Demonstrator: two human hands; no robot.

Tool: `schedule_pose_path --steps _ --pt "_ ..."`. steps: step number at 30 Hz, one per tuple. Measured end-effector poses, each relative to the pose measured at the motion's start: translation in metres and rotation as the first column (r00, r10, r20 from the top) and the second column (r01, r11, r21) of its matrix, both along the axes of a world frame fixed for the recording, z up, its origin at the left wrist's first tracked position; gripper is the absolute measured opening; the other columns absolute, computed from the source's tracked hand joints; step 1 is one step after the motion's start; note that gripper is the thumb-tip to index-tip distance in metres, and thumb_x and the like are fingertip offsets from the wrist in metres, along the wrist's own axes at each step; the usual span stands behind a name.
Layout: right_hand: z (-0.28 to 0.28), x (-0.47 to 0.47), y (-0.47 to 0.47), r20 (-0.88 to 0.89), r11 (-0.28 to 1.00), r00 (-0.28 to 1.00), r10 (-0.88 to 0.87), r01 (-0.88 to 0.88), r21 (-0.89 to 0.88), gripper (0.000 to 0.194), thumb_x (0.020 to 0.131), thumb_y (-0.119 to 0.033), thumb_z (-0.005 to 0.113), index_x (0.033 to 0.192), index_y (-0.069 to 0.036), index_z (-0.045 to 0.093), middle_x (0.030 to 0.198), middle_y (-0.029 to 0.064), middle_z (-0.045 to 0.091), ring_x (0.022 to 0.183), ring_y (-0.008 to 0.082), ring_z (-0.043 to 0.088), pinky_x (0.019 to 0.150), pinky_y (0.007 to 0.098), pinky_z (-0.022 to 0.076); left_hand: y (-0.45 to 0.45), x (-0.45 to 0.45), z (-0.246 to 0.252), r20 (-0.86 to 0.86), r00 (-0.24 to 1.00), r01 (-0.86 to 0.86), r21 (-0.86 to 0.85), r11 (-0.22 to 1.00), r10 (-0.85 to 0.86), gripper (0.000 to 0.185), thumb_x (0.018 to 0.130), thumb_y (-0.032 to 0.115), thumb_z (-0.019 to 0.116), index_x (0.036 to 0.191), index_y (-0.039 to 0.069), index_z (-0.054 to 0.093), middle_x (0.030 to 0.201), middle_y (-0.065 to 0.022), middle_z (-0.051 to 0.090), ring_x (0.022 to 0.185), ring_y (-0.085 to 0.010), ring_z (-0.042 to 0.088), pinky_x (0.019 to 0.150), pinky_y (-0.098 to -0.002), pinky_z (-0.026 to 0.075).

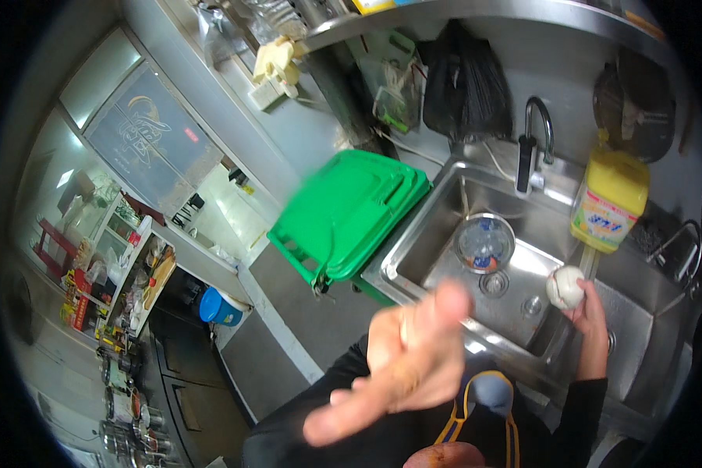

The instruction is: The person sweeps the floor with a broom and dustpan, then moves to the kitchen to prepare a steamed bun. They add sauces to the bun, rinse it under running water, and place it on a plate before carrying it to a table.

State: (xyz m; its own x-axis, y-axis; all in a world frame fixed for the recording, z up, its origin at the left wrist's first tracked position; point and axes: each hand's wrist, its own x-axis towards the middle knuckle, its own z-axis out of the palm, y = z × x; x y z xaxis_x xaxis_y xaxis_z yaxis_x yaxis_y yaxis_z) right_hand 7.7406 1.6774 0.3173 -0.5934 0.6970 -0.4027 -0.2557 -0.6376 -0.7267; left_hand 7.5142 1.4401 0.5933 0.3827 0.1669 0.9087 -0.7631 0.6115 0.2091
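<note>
My right hand [588, 313] grips a round white object [565, 287] crossed by dark lines; I cannot tell what it is. It is held over the divide between the two basins of a stainless steel sink [395, 263]. Close to the camera, blurred, my left hand [409, 362] is raised with its fingers apart and nothing in it. In the left basin sits a round metal-rimmed bowl [484, 243], with blue and orange patches showing in it. Near it are a drain [494, 284] and a smaller round metal piece [532, 306].
A yellow detergent jug [611, 199] stands behind the divide, beside a curved faucet [538, 140]. Left of the sink is a green lidded bin [351, 213]. Black plastic bags [468, 88] hang below a metal shelf [444, 17]. A blue bucket [219, 307] stands farther left.
</note>
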Motion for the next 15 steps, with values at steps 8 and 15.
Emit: schedule_pose_path --steps 8,15 --pt "0.005 -0.008 0.000 -0.037 0.999 0.999 -0.034 0.034 -0.009 0.046 0.084 -0.030 0.059 0.122 -0.005 0.054 0.115 0.0118 0.063 0.099 0.0261 0.065 0.082 0.0415 0.0552 0.007 0.010 0.008 -0.446 0.867 0.405 0.375 0.834 -0.221 0.041 0.099 0.022 0.036 0.120 -0.006 0.058 0.091 -0.0174 0.068 0.057 -0.0208 0.062 0.050 -0.0252 0.052" --pt "0.000 -0.010 0.003 -0.024 1.000 1.000 -0.010 0.009 -0.017 0.046 0.085 -0.029 0.058 0.123 -0.003 0.052 0.116 0.0133 0.062 0.100 0.0267 0.065 0.081 0.0413 0.0560 0.001 0.008 -0.013 -0.206 0.954 0.253 0.165 0.953 -0.217 0.082 0.095 0.015 0.042 0.139 -0.003 -0.025 0.120 -0.0250 0.058 0.070 -0.0243 0.066 0.058 -0.0236 0.055"
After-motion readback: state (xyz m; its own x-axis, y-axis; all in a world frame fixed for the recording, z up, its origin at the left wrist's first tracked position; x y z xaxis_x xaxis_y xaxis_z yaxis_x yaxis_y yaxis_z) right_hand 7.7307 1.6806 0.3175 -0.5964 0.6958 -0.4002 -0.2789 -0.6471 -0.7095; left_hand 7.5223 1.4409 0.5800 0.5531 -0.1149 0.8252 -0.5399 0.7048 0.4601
